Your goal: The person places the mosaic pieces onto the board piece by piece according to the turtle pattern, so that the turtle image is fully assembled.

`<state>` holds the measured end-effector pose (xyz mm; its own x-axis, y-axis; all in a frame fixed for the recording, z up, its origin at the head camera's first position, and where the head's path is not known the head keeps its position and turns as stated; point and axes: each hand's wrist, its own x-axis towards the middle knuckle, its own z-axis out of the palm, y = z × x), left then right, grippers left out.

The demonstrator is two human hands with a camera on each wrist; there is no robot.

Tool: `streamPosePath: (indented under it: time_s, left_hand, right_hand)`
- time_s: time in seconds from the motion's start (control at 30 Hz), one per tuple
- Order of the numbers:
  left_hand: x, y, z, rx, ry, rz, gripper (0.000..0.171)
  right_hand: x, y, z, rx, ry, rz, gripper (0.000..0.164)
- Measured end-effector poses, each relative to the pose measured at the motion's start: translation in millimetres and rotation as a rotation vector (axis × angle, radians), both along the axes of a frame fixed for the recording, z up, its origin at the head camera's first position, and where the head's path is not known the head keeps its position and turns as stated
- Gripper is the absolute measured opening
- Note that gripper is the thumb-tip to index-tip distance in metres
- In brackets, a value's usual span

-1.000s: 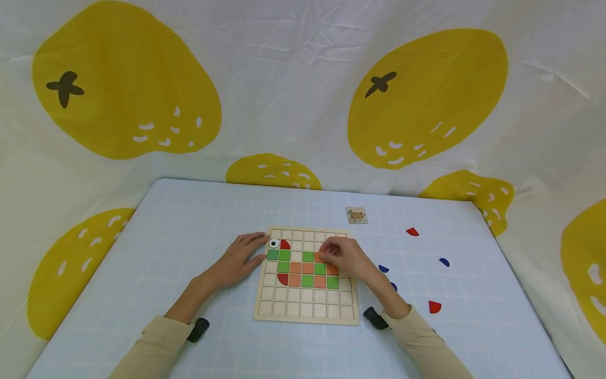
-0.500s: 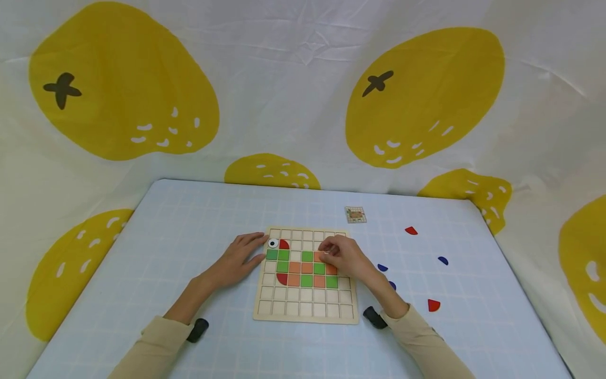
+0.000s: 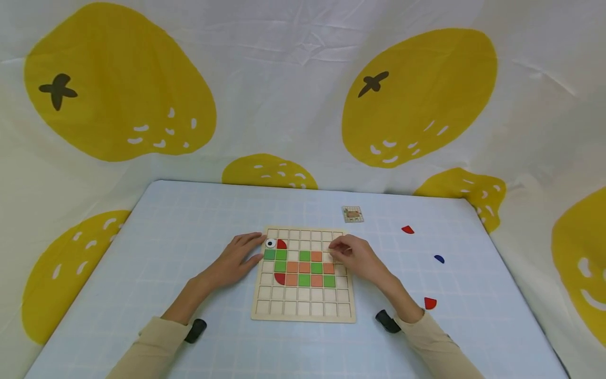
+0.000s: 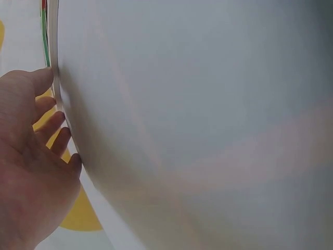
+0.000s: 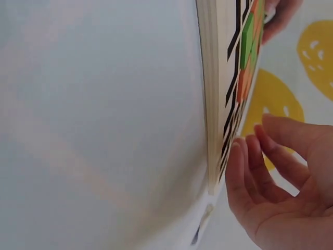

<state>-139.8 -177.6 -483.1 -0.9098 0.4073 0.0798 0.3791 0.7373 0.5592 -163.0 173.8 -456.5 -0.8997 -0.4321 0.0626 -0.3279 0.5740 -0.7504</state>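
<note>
A wooden grid board (image 3: 303,319) lies flat on the table, with green, orange and red tiles and a round eye tile (image 3: 270,243) set in its cells. My left hand (image 3: 236,259) rests at the board's left edge, its fingertips touching the rim; the left wrist view shows its fingers loosely bent there. Over the board's right side is my right hand (image 3: 358,258), thumb and fingers slightly bent. In the right wrist view the thumb stands apart from the fingers, with nothing between them. An orange tile (image 3: 316,256) lies in a cell just left of these fingertips.
A small picture card (image 3: 353,214) lies behind the board. To the right are a red quarter-circle piece (image 3: 407,230), a blue half-circle piece (image 3: 439,259) and another red piece (image 3: 430,303). A fabric wall with yellow fruit prints (image 3: 421,95) stands behind the table.
My right hand has let go of the orange tile and drawn right, leaving it in its cell. Two blue pieces near the right forearm are now hidden. The left hand stays put.
</note>
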Motion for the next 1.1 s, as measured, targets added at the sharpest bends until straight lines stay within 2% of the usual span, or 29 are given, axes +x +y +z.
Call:
streamPosePath:
  time_s: [0.23, 0.6, 1.1]
  left_hand:
    - [-0.4, 0.8, 0.7, 0.007, -0.002, -0.003, 0.055]
    - [0.0, 0.6, -0.6, 0.004, 0.006, -0.002, 0.054]
    - [0.4, 0.4, 0.7, 0.014, 0.003, -0.004, 0.054]
  right_hand:
    - [7.6, 21.9, -1.1, 0.012, -0.013, -0.076, 0.016]
    - [22.8, 62.3, -1.8, 0.068, 0.039, -0.170, 0.017]
    - [52.9, 120.0, 1.1, 0.163, 0.037, -0.264, 0.021]
